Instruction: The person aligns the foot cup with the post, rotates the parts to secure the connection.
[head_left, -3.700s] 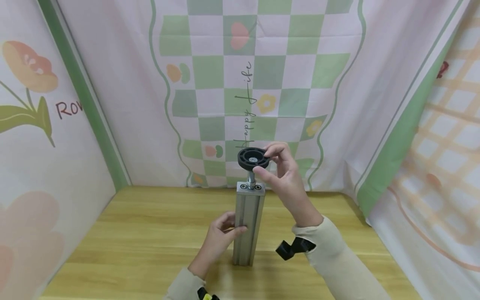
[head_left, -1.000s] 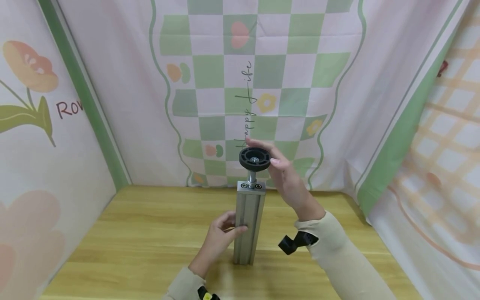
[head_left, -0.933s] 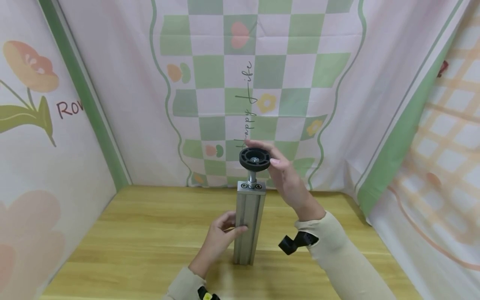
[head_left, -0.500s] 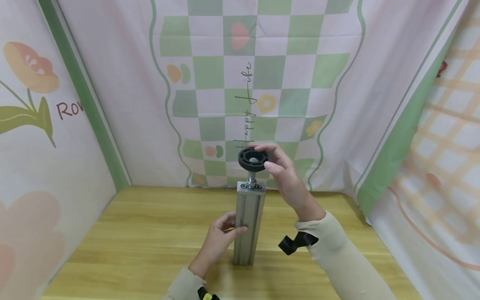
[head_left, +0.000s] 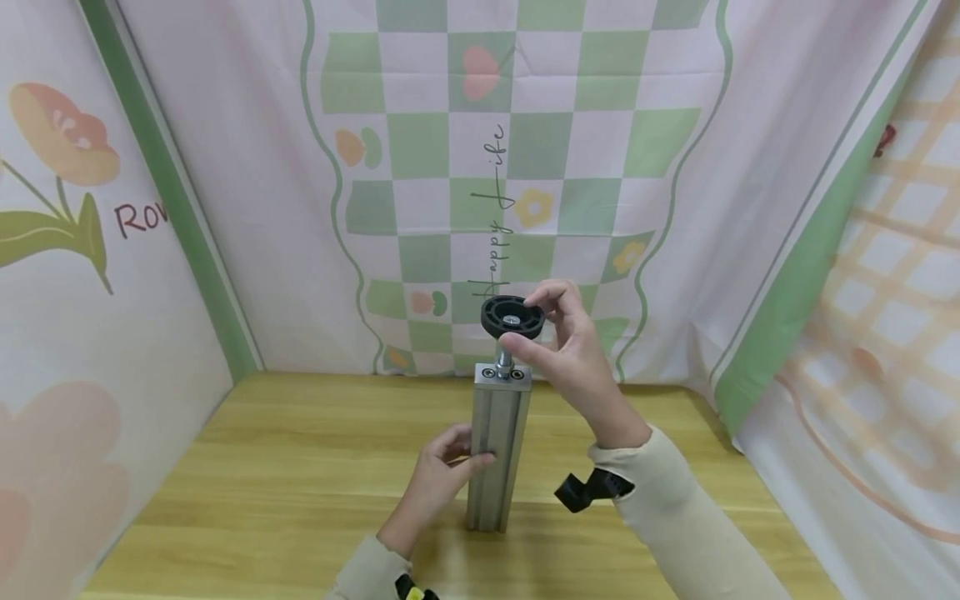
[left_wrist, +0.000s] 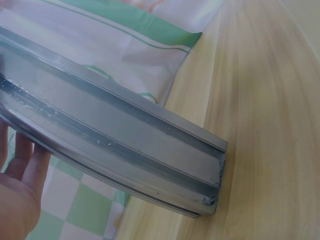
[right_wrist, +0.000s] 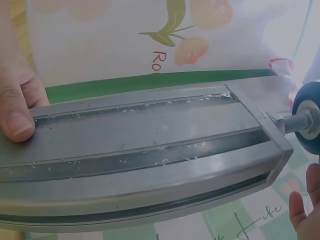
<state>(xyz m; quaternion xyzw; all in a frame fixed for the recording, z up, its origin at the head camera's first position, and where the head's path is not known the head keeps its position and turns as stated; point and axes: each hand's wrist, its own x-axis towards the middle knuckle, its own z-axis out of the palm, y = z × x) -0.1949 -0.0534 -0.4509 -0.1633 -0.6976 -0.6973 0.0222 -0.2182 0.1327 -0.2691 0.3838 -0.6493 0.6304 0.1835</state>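
An aluminium extrusion profile (head_left: 491,467) stands upright on the wooden table, with an end plate and two socket screws on top. From that plate rises a threaded rod (right_wrist: 296,123) carrying a black round levelling foot (head_left: 491,321). My left hand (head_left: 438,475) grips the profile around mid-height, thumb across the near face and fingers behind. At the top, my right hand (head_left: 573,362) pinches the foot's rim, thumb in front and index finger at the back right. The left wrist view shows the profile's grooved side (left_wrist: 125,120), flecked with small shavings, and its lower end at the table.
The wooden table (head_left: 315,467) spreads around the profile's base. A checked printed cloth (head_left: 420,208) hangs close behind, with more printed cloth on the left and right. Black camera mounts (head_left: 592,490) sit on the wrists.
My right fingers, stretched along the foot's back and right side a second ago, have come round to pinch its rim, thumb in front. The left hand and profile have stayed put.
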